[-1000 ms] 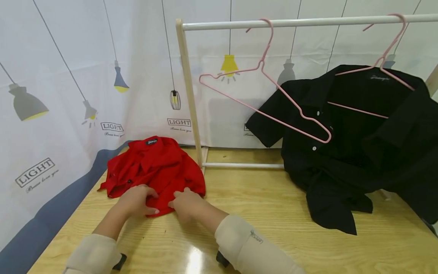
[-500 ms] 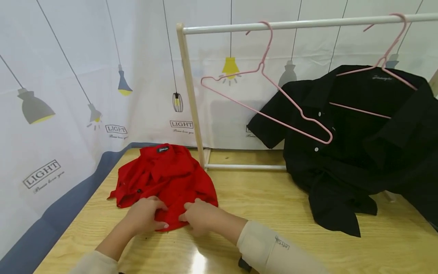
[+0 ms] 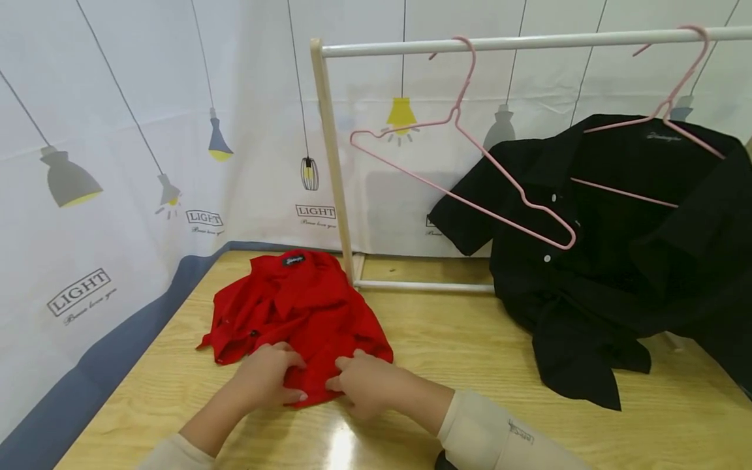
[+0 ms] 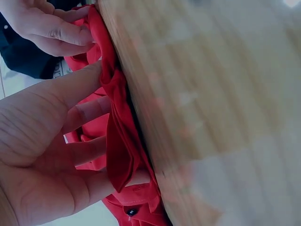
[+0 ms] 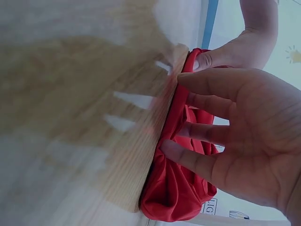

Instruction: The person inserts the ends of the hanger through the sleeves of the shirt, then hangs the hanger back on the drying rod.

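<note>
A crumpled red shirt [image 3: 317, 320] lies on the wooden table [image 3: 446, 365], its collar and dark label toward the back. At its near left edge is my left hand [image 3: 267, 375], fingers spread over the cloth and thumb by the hem. My right hand [image 3: 373, 385] touches the same near edge a little further right. In the left wrist view, the left fingers [image 4: 89, 150] lie against the red folds, near a dark button. From the right wrist, the right fingers [image 5: 193, 157] look fairly straight, their tips on the shirt's rolled edge.
A clothes rack [image 3: 335, 163] with a white rail stands behind. An unloaded pink hanger [image 3: 464, 176] hangs from it, beside a black short-sleeved shirt [image 3: 587, 274] on a second pink hanger [image 3: 687, 85]. A lamp-print curtain [image 3: 135, 130] closes off the back and left.
The red shirt has slid right and slightly nearer, with both hands staying at its near edge. The camera view has shifted a little. Rack and black shirt otherwise look the same.
</note>
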### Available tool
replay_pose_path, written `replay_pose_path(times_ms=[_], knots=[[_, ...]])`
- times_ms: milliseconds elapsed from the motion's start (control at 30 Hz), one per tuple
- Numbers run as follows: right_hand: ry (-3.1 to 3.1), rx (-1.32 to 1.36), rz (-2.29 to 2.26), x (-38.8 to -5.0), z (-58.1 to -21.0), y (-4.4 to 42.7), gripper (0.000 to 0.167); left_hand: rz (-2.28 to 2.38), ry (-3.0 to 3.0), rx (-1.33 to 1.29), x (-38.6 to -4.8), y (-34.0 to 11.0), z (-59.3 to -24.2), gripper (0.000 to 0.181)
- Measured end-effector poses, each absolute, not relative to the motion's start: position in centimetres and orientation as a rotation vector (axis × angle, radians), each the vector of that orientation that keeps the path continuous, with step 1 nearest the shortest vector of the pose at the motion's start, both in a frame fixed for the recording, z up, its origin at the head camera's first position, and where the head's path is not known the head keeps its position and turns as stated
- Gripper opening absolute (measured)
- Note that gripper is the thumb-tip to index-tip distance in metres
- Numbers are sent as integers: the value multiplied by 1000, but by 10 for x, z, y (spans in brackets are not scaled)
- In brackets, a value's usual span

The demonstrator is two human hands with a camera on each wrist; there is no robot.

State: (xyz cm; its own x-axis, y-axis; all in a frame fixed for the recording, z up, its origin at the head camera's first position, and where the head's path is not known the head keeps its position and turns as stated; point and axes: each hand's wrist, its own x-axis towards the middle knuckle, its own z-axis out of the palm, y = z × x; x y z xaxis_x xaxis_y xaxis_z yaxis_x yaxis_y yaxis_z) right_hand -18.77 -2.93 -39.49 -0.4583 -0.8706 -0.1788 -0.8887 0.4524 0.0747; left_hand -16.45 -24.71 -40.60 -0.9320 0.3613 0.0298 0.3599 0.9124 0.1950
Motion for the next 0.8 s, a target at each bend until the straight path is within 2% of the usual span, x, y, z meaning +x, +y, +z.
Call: replay_pose_path(times_ms=[267, 467, 800], knots=[[2591, -1606, 193, -182, -396, -21, 41, 293, 3056, 655, -161, -243, -406, 33], [2615, -1510, 23, -182, -390, -21, 36, 346, 3032, 709, -162, -251, -400, 31], [2766, -1372, -515, -203, -378, -6, 27, 921, 3064, 646, -162, -290, -384, 21]])
